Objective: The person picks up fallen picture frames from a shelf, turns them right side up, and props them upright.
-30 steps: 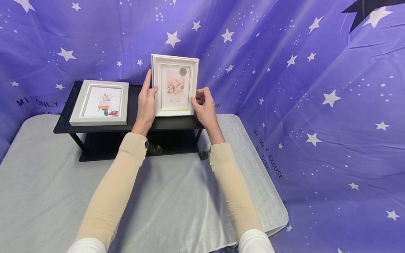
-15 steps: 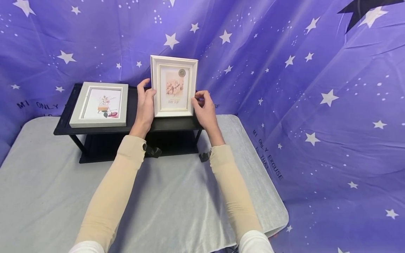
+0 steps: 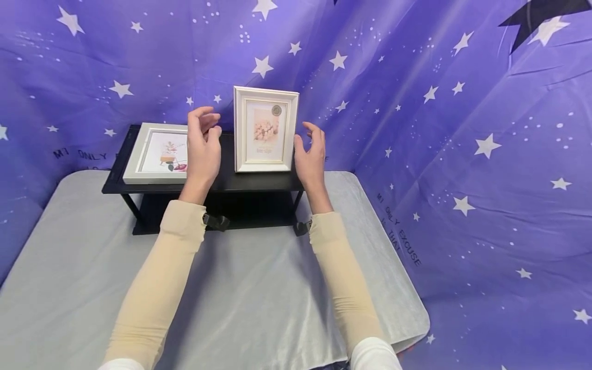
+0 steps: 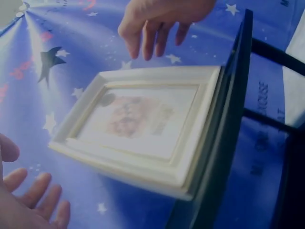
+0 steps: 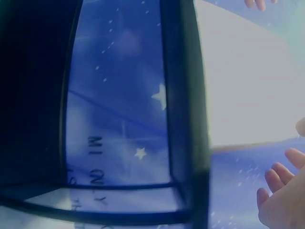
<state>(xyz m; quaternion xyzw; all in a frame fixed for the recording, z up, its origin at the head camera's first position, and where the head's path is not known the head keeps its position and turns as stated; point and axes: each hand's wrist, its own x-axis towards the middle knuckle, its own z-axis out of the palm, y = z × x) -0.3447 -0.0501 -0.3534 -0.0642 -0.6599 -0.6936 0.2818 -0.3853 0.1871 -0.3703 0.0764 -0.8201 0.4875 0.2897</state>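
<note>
A white picture frame (image 3: 266,129) with a thin gold inner line and a pale flower print stands upright on the right part of a black two-tier shelf (image 3: 226,181). To its left, apart from it, is my left hand (image 3: 203,151), its fingers loosely bent and holding nothing. My right hand (image 3: 311,159) is just off the frame's right edge, thumb and fingers spread apart. In the left wrist view, gaps show between the white picture frame (image 4: 143,121) and both hands. A second frame (image 3: 134,164), light grey with a plant print, lies flat behind my left hand, partly hidden by it.
The shelf stands on a table with a grey velvety cloth (image 3: 259,288). Directly behind it hangs a purple curtain (image 3: 152,67) with white stars, which also runs down the right side. A dark wrist strap (image 3: 215,222) sits at my left cuff.
Both hands have let go of the white picture frame, the left moving away to the left and the right opening beside it. The frame stays standing. The head view has shifted slightly.
</note>
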